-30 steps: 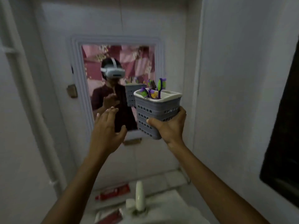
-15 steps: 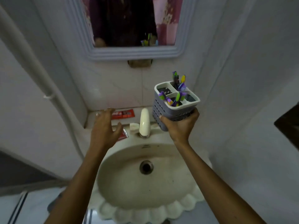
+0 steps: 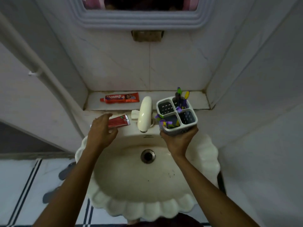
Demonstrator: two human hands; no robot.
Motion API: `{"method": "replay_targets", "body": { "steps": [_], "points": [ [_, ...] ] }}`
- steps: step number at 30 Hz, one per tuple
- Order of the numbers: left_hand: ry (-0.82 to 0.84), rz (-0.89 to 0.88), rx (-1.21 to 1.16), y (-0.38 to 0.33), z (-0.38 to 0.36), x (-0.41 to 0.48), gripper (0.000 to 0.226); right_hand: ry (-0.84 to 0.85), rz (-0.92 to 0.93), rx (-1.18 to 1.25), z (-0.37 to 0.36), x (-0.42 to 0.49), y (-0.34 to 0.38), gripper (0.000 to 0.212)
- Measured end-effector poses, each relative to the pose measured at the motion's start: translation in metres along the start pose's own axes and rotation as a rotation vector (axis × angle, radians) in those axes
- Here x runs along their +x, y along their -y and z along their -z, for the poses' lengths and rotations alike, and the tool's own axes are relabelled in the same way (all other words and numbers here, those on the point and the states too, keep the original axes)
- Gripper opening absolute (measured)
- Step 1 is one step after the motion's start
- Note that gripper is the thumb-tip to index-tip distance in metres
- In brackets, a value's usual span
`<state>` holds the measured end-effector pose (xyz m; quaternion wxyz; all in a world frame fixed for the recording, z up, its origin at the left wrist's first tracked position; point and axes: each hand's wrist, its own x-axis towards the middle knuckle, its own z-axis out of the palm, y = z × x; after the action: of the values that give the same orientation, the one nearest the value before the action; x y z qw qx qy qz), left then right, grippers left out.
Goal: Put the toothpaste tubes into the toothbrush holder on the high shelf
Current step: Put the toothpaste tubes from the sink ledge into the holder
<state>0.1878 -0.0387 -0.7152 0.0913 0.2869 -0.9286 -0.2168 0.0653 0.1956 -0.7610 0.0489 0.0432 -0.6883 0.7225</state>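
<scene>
My right hand (image 3: 177,140) grips the grey four-compartment toothbrush holder (image 3: 165,106) from below, right of the tap. Several purple, green and yellow toothbrushes (image 3: 181,97) stick out of two of its compartments. An orange-red toothpaste tube (image 3: 120,98) lies flat on the tiled ledge behind the basin. A second red tube (image 3: 118,121) lies on the basin's back rim, left of the tap. My left hand (image 3: 101,130) hovers just over that tube's left end, fingers apart, holding nothing.
A cream scalloped washbasin (image 3: 206,154) with a drain (image 3: 147,155) lies below my arms, its cream tap (image 3: 145,113) at the back centre. The mirror frame (image 3: 139,20) hangs above. White walls close in on both sides, and a pipe (image 3: 41,66) runs down the left wall.
The view has tilted down from the mirror to the basin. My right hand brought the holder down beside the tap. My left hand dropped toward the red tube on the rim.
</scene>
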Motion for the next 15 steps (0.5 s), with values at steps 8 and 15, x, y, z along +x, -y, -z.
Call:
{"method": "replay_targets", "body": {
  "steps": [8,15],
  "points": [
    [0.093,0.054,0.140,0.026,0.000,0.016,0.045,-0.086,-0.011,0.021,-0.020,-0.004,-0.002,0.113],
    [0.160,0.015,-0.024,0.029,0.032,0.022,0.038,-0.078,0.008,-0.079,-0.021,0.001,-0.019,0.118]
  ]
}}
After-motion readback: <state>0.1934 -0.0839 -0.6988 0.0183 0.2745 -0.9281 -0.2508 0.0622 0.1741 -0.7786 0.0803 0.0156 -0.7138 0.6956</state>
